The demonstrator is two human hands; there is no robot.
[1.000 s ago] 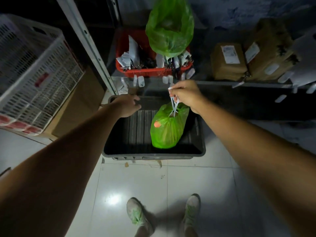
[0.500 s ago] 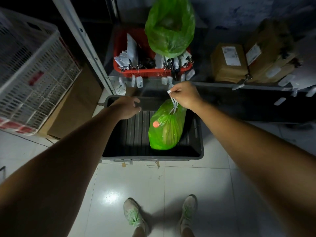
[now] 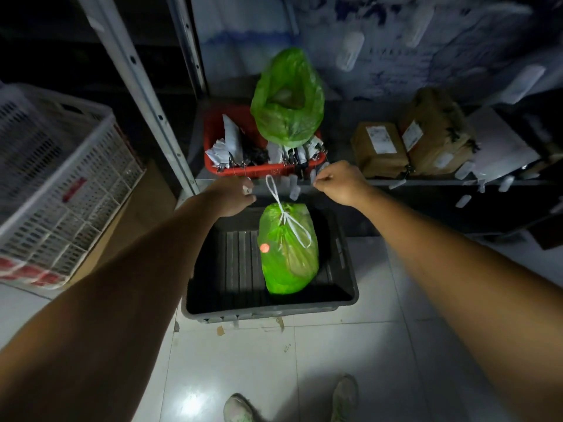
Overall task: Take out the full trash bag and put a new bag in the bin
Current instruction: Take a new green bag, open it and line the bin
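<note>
Full trash bag – green, neck tied off with a white drawstring – lies in the right half of the black bin, which stands on the tiled floor. One cord loop stands up free past the bin's far rim, and the other lies across the bag.

Left hand: over the far-left corner of the bin, back of the hand to the camera, fingers bent down. Cannot tell whether it grips the rim.
Right hand: above the far-right part of the rim, curled in a fist, thumb against forefinger. No cord is visible in it.

Judgement: neither hand has the bag, so it is not yet lifted out.

Risks from here:
- A reach for the thin upright loop could miss in this dim light and close on the film instead, which could tear at the neck.
- Lifting by one loop puts all the load on the knot – it could slip or cut the plastic and spill the contents into the bin.
- The red basket of clips and tags overhangs the far rim, so a hand rising there could knock it.
- A second green bag rests on that basket with its mouth open and could be dragged down.
</note>
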